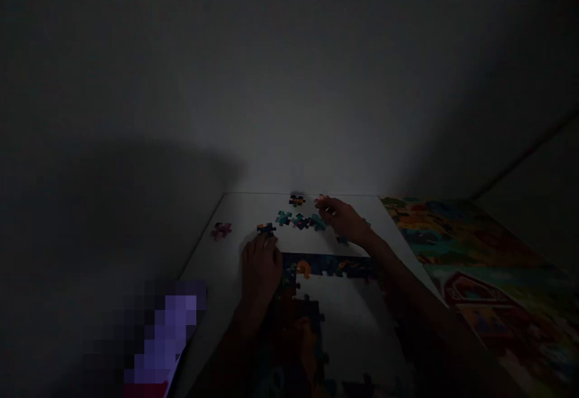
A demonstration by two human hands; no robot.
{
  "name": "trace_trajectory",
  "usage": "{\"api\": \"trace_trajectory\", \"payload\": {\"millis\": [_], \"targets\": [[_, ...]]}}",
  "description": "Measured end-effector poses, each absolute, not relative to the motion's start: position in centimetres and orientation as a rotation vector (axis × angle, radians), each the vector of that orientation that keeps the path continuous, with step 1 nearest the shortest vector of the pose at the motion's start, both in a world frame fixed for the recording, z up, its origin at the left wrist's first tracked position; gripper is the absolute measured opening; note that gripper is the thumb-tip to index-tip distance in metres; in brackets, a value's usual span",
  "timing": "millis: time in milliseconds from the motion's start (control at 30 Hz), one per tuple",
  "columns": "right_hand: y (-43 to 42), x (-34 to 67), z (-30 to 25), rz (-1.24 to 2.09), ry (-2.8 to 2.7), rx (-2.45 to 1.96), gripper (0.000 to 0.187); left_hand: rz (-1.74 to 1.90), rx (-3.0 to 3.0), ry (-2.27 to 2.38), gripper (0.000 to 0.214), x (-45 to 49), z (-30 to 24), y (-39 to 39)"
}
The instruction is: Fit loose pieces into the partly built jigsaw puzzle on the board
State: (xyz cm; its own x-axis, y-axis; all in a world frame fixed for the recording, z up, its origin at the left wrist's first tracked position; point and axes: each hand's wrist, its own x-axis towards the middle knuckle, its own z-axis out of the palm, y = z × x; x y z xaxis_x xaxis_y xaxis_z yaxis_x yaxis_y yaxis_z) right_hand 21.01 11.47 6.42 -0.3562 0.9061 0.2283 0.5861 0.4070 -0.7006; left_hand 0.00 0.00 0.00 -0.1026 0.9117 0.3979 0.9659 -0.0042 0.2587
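Observation:
A partly joined jigsaw puzzle [308, 325] lies on the white table, with dark borders and a bare middle. My left hand [261, 265] rests palm down by its upper left corner, fingers stretched out. Its fingertips reach a dark blue and orange puzzle piece [266, 228]. Over the far right of the table, my right hand [344, 219] has its fingers bent together at a pinkish puzzle piece [322, 198]. Below those fingers lies a teal piece [318, 222], partly covered. The dim light makes the grip hard to see.
Loose pieces lie farther back: a teal one [283, 217], a dark one [300, 222] and an orange-green one [297, 201]. A purple-pink piece [221, 230] sits at the left edge. Colourful picture boards [470, 277] lie right of the table [235, 211]. A wall rises behind.

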Motion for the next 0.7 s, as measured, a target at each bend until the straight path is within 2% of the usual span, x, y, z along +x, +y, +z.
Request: {"api": "trace_trajectory", "payload": {"millis": [100,267,467,600,700], "targets": [[12.4,18.3,3.4,0.646,-2.184,-1.289,0.028,-0.723,-2.016,-2.128,0.029,0.2,-0.2,0.0],[12.8,14.1,2.0,0.453,-2.421,-1.297,0.046,-0.774,-2.029,-2.165,0.031,0.3,-0.1,-0.1],[13.7,12.9,1.3,0.434,-2.42,-1.423,0.034,-0.801,-2.045,-2.193,0.031,0.4,0.0,-0.2],[14.3,12.9,1.0,0.581,-2.289,-1.486,0.037,-0.813,-2.037,-2.198,0.031,0.4,0.2,-0.3],[14.1,13.1,0.6,0.761,-2.137,-1.366,0.037,-0.841,-2.027,-2.188,0.03,0.4,0.2,-0.3]]}}
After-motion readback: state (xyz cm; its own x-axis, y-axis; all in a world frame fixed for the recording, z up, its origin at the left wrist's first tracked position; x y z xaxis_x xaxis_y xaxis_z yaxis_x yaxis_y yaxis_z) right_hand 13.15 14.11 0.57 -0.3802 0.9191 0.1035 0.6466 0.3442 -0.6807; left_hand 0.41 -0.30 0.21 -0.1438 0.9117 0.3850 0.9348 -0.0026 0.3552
